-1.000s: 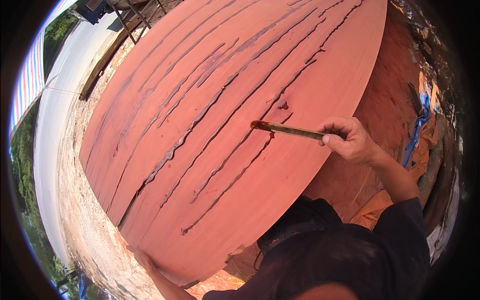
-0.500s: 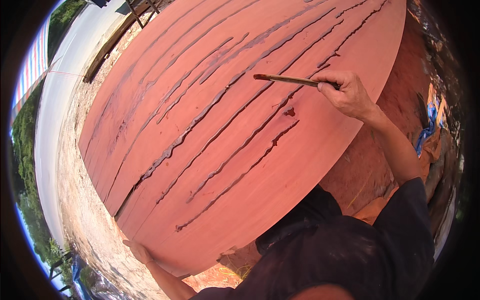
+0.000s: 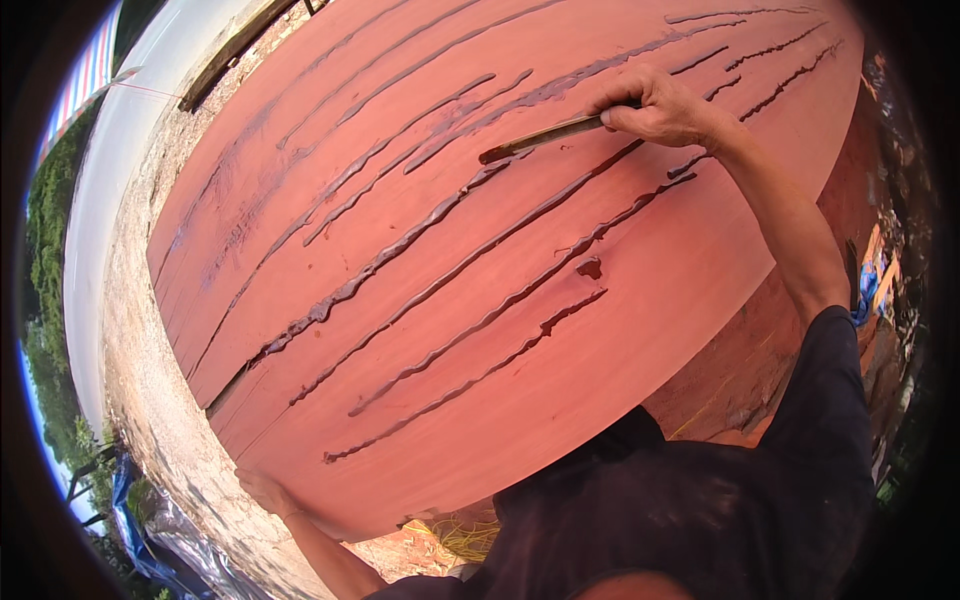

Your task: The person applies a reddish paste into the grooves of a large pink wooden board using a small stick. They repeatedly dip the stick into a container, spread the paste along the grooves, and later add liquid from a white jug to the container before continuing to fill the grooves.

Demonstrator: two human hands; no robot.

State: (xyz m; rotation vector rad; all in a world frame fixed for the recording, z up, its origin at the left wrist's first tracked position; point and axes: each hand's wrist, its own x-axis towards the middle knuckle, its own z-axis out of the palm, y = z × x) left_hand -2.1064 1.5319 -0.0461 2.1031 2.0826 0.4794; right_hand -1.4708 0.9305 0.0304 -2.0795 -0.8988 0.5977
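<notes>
My right hand (image 3: 655, 105) grips a thin, flat wooden stick (image 3: 545, 138) between thumb and fingers. The far end of the stick lies over a thick line of dark brown paste (image 3: 405, 238) and seems to touch it. Several such lines run lengthwise over a broad, curved reddish wooden surface (image 3: 620, 350), shaped like a boat hull. At the lower left edge of that surface rests my left hand (image 3: 265, 492), its fingers stretched along the rim and holding no tool; some of them are hard to make out.
A dark paste blob (image 3: 590, 267) sits between two lines. Pale ground (image 3: 150, 370) and a grey strip (image 3: 95, 270) lie left, beside a long timber (image 3: 235, 50). Blue sheeting (image 3: 130, 520) shows lower left. Reddish ground (image 3: 725, 370) and scraps (image 3: 885, 280) lie right.
My right hand has moved up and slightly left, bringing the stick's tip from above the surface to a paste line. The view has shifted a little; my left hand stays at the edge.
</notes>
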